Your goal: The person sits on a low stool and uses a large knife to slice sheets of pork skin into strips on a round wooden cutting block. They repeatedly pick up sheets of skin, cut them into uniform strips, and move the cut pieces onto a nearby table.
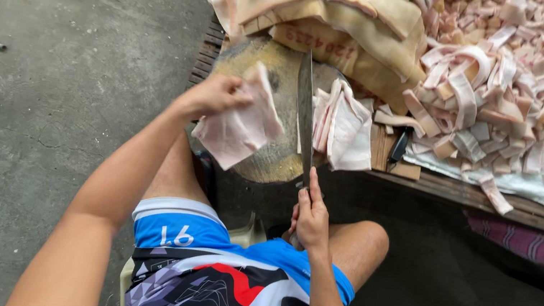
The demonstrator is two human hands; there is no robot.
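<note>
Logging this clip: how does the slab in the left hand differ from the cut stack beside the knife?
The slab is one broad piece, lifted off the block in the left hand; the stack is several narrower pieces. The slab hangs limp; the stack rests on the block right of the knife. Both are pale pink and white.

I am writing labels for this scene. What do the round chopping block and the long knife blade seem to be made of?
The chopping block looks like wood: a brown, worn, matte round top with a rough dark rim. The knife blade looks like metal, probably steel: thin, grey, with a dull sheen. Its handle is hidden inside the right hand, so that material cannot be told.
</note>
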